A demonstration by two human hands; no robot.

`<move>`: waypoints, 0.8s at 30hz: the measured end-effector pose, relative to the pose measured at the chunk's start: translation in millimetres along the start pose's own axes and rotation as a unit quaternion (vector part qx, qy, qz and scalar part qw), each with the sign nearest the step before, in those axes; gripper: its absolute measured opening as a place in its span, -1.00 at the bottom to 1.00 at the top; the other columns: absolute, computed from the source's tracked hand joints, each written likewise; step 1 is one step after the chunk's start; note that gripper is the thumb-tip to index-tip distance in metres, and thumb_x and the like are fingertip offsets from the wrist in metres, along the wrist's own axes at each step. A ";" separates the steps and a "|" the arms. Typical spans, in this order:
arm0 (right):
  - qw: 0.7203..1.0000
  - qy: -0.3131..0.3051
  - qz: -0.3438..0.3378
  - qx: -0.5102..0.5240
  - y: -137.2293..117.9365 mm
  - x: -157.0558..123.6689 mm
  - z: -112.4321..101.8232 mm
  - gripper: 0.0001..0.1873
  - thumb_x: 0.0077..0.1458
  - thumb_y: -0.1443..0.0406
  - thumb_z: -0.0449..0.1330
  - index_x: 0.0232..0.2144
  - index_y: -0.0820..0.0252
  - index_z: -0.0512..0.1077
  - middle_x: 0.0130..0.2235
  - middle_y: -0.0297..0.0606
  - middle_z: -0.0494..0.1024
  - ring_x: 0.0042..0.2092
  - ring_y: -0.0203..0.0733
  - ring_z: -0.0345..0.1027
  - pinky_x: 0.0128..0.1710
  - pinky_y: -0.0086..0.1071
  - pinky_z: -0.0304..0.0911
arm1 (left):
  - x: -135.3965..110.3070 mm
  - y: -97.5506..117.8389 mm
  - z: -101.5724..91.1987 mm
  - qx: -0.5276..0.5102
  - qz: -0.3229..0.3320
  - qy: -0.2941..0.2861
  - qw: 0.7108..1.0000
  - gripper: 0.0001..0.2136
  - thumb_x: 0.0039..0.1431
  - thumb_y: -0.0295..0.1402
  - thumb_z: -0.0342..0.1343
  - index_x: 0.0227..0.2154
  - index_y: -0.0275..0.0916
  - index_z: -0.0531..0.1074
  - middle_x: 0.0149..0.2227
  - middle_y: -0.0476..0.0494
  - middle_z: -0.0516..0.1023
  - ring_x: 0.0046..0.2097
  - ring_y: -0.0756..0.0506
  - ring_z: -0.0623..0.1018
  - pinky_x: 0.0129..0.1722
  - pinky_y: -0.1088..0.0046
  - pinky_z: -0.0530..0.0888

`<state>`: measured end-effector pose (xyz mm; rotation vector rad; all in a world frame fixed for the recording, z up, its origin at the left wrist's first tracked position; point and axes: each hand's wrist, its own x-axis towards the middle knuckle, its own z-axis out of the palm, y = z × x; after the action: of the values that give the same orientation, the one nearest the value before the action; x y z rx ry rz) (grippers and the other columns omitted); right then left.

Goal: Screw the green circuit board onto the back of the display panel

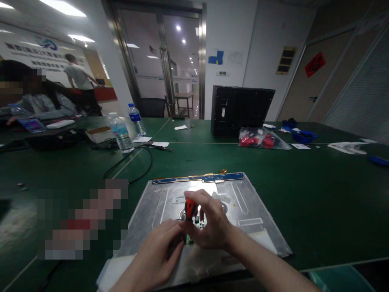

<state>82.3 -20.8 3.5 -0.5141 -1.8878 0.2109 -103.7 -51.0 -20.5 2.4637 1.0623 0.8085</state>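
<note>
A large flat metal panel point(158, 247), the back of a display, lies on the table in front of me. Along its far edge runs a blue circuit strip point(197, 178). My right hand point(212, 221) grips the red and black handle of a screwdriver point(190, 209), held upright over the panel's middle. The screwdriver's tip is hidden behind my fingers. Close against it, my left hand point(158, 247) is curled with its fingertips at a small green circuit board point(189, 239); what those fingers pinch, if anything, is hidden. Part of the board shows between both hands.
Beyond the panel stand a black monitor-like housing point(240, 111) and a plastic bag with red parts point(258, 138). Water bottles point(120, 132) and a black cable point(150, 162) are at left. Blue trays point(304, 136) lie far right. Another person point(45, 97) sits at left.
</note>
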 end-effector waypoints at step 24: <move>1.000 -0.023 0.011 0.001 5.2 -2.3 3.5 -0.40 0.24 0.17 0.14 0.26 0.08 0.06 -0.29 -0.29 0.48 -0.52 -0.35 0.24 -0.58 -0.47 0.26 | 0.6 0.8 -0.1 -0.009 -0.002 -0.009 1.000 -0.86 0.20 -0.47 -0.06 -0.33 -0.18 0.40 -0.30 -0.12 0.55 -0.29 -0.14 0.55 -0.32 0.39 0.48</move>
<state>81.1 -16.9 -1.8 -0.5330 -1.9263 0.2401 -103.0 -51.1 -19.8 2.4488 1.0499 0.7900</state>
